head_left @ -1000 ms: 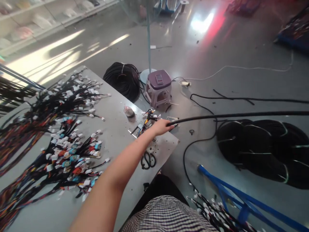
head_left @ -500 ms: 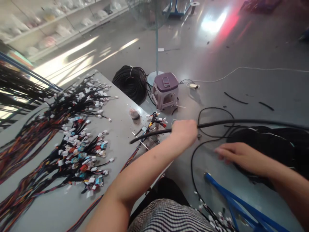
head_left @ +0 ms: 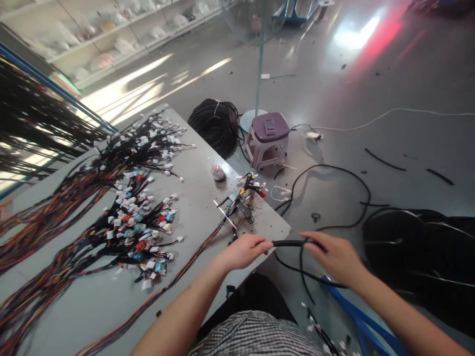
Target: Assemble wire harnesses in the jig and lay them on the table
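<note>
A length of black tube [head_left: 288, 243] stretches between my two hands, just past the near corner of the table. My left hand [head_left: 248, 251] is closed, pinching the tube's end between thumb and fingers. My right hand [head_left: 336, 258], slightly blurred, has its fingers bent round the tube a short way further along. Beyond my left hand, a wire harness [head_left: 208, 238] lies on the table, its branched end carrying small connectors [head_left: 254, 184]. Beside that end are a dark metal tool [head_left: 243, 211], its kind unclear, and a thin white stick [head_left: 223, 214].
Bundled harnesses [head_left: 144, 232] with many connectors cover the left of the grey table [head_left: 196, 198]. A small container [head_left: 218, 173] stands near its edge. On the floor are a purple-topped stool [head_left: 269, 131], a black coil [head_left: 215, 126], more coiled tubing [head_left: 408, 242] and a blue frame [head_left: 347, 306].
My left hand has come back toward me and now pinches the tube's end. My right hand, empty before, has moved left onto the tube. The view has shifted slightly.
</note>
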Tool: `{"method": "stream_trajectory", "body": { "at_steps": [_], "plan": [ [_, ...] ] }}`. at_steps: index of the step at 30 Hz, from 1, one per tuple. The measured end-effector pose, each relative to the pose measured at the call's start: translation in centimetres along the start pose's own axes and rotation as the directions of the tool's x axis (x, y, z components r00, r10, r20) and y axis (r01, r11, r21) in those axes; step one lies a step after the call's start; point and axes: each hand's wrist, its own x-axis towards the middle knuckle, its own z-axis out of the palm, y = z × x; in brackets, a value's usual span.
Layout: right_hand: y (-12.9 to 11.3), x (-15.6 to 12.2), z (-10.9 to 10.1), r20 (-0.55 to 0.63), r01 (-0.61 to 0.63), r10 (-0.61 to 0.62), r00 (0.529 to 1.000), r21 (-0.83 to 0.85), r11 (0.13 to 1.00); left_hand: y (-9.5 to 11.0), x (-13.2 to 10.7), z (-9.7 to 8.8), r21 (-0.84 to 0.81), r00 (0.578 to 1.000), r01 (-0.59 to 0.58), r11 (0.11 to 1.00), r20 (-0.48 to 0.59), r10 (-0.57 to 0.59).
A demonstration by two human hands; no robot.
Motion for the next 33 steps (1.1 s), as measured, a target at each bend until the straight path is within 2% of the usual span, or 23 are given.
{"method": "stream_trajectory", "body": {
  "at_steps": [3,6,8,12,14,15,16,18,19,20,21,23,24,25,29,31,33],
  "plan": [
    [-2.0,0.9,2.0,0.214,0.197,-0.217,0.952,0.111,0.974,-1.4,-0.7,0.9,-0.112,1.000,-0.022,0.993,0.019,0.024],
    [-2.3,1.6,3.2,0.268,0.232,-0.253,0.929,0.109,0.967,-3.0,-1.6,1.1,-0.247,0.997,0.050,0.968,0.072,-0.033],
    [-2.3,1.8,3.9,0.295,0.230,-0.255,0.921,0.118,0.966,-3.8,-2.0,1.2,-0.280,0.994,0.098,0.955,0.073,-0.080],
    [-3.2,2.5,5.7,0.387,0.259,-0.303,0.871,0.163,0.952,-4.8,-1.7,2.2,-0.243,0.998,0.033,0.970,-0.037,-0.043],
    [-2.6,3.5,6.0,0.370,0.238,-0.306,0.877,0.217,0.947,-6.1,-1.3,2.1,-0.240,0.987,0.014,0.971,-0.150,-0.051],
    [-1.7,4.3,6.0,0.331,0.210,-0.284,0.900,0.242,0.947,-7.1,-1.2,1.7,-0.237,0.960,0.010,0.971,-0.271,-0.076],
    [-0.4,5.2,5.9,0.280,0.171,-0.242,0.929,0.257,0.951,-8.4,-1.0,1.0,-0.224,0.896,0.007,0.975,-0.431,-0.106],
    [2.8,7.5,5.6,0.166,0.074,-0.116,0.979,0.239,0.968,-11.3,-0.5,-0.9,-0.180,0.676,0.014,0.984,-0.723,-0.142],
    [4.5,8.8,5.6,0.119,0.027,-0.053,0.992,0.211,0.977,-12.7,-0.1,-1.8,-0.174,0.598,0.023,0.985,-0.787,-0.153],
    [5.9,10.2,5.7,0.080,-0.015,0.001,0.997,0.178,0.984,-13.9,0.4,-2.6,-0.190,0.586,0.028,0.981,-0.792,-0.170],
    [7.0,11.5,5.9,0.051,-0.046,0.038,0.998,0.148,0.988,-14.9,0.9,-3.2,-0.230,0.633,0.027,0.973,-0.749,-0.194],
    [8.1,14.2,6.8,0.033,-0.071,0.068,0.997,0.106,0.992,-16.1,2.0,-3.9,-0.336,0.779,0.023,0.942,-0.584,-0.227],
    [8.2,15.5,7.3,0.037,-0.066,0.063,0.997,0.092,0.994,-16.5,2.4,-4.0,-0.375,0.833,0.021,0.927,-0.507,-0.224],
    [8.1,16.7,7.9,0.049,-0.052,0.048,0.998,0.083,0.995,-16.6,2.7,-4.2,-0.398,0.866,0.017,0.917,-0.453,-0.213],
    [6.9,20.5,9.7,0.142,0.067,-0.082,0.987,0.110,0.992,-17.0,2.8,-5.6,-0.405,0.931,-0.007,0.914,-0.337,-0.142],
    [6.4,21.7,10.7,0.205,0.153,-0.191,0.960,0.187,0.970,-17.2,2.8,-6.6,-0.451,0.959,-0.009,0.892,-0.258,-0.120],
    [5.6,22.5,11.8,0.259,0.218,-0.288,0.922,0.268,0.939,-17.5,3.1,-7.4,-0.552,0.969,-0.007,0.834,-0.210,-0.130]
  ]
}}
